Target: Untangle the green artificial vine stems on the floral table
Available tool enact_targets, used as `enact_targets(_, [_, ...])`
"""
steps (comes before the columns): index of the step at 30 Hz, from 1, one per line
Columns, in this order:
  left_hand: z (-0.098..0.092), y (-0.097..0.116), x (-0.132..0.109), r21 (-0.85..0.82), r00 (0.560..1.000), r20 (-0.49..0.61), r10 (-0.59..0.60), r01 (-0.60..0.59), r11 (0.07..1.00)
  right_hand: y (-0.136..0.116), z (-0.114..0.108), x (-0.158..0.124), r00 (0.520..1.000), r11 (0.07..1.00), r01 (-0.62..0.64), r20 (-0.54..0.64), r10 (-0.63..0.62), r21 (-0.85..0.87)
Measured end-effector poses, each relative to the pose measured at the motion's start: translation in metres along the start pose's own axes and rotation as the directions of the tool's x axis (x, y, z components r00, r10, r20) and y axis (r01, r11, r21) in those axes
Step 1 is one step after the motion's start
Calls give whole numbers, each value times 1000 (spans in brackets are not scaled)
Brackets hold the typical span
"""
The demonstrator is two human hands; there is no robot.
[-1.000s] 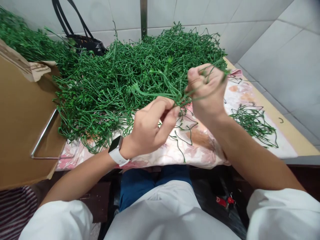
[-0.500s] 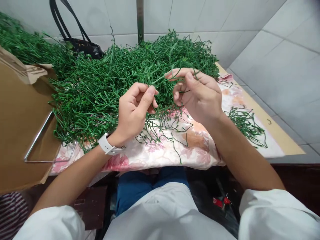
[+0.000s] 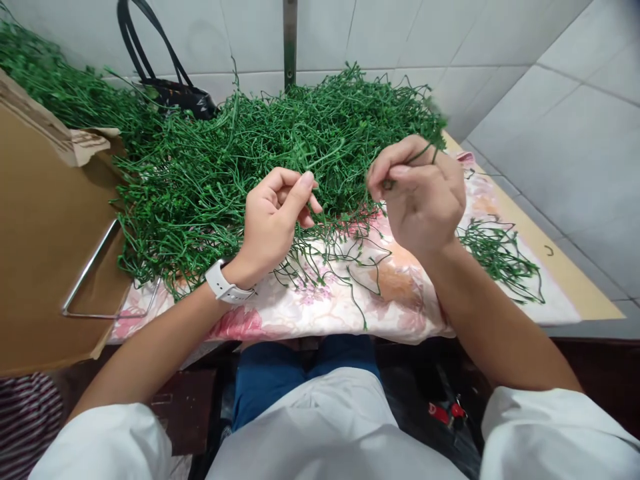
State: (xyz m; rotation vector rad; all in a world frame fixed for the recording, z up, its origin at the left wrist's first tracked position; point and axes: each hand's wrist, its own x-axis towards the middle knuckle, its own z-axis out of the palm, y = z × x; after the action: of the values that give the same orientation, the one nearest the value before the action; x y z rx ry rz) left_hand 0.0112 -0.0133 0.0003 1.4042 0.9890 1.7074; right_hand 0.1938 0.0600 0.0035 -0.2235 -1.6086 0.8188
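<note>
My left hand point(image 3: 275, 210), with a white watch strap point(image 3: 223, 283) at its wrist, is closed in a pinch. A pale green stem point(image 3: 325, 158) runs up and right from its fingertips. My right hand point(image 3: 423, 190) is held to the right with the fingers curled in, closed on a thin dark green stem point(image 3: 419, 155) that bends across the fingers; its tip is blurred. Behind both hands lies a large heap of green artificial-looking stems point(image 3: 200, 180) with small branching ends. Several loose stems point(image 3: 345, 253) spread over the floral cloth point(image 3: 320, 310) below the hands.
A smaller bunch of stems point(image 3: 503, 257) lies at the right on the cloth. At the left stands a cardboard box point(image 3: 55, 253) beside a metal wire frame point(image 3: 90, 267). A black bag point(image 3: 183, 100) rests against the tiled wall point(image 3: 420, 33) at the back.
My right hand has moved right, away from the left hand, and its fingers have curled in around the stem. My left hand keeps its pinch. The view has shifted slightly.
</note>
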Motion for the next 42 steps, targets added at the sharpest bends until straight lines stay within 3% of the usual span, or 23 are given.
enact_targets(3, [4, 3, -3, 3, 999, 33, 21, -21, 1000, -7, 11, -9, 994, 996, -88, 64, 90, -26])
enact_targets(8, [9, 5, -9, -31, 985, 175, 2, 3, 999, -14, 34, -18, 988, 986, -157, -7, 157, -50])
enact_targets(15, [8, 6, -10, -63, 964, 255, -80, 100, 993, -13, 34, -19, 983, 984, -177, 37, 178, -30])
enact_targets(19, [10, 10, -9, -89, 946, 279, -167, 198, 976, -12, 29, -19, 985, 980, -136, 87, 149, -142])
enact_targets(26, [12, 10, -9, -114, 955, 277, -111, 147, 982, -9, 19, -16, 984, 929, 52, 175, 14, -365])
enact_targets(32, [10, 4, -9, -80, 964, 241, -112, 135, 988, -18, 25, -16, 984, 920, 20, 171, 52, -392])
enact_targets(34, [8, 7, -12, -59, 961, 268, -68, 87, 994, -15, 20, -10, 994, 930, 31, 104, 8, -366])
enact_targets(36, [6, 11, -17, -49, 958, 287, -13, 28, 998, -7, 6, 1, 997, 952, 15, -67, -38, -306])
enact_targets(39, [4, 15, -19, -35, 961, 273, 41, -32, 999, 4, -18, 19, 939, 983, -37, -343, -28, -182])
enact_targets(42, [3, 14, -14, 9, 978, 205, 42, -45, 999, 4, -24, 27, 944, 990, -133, -308, 115, -39])
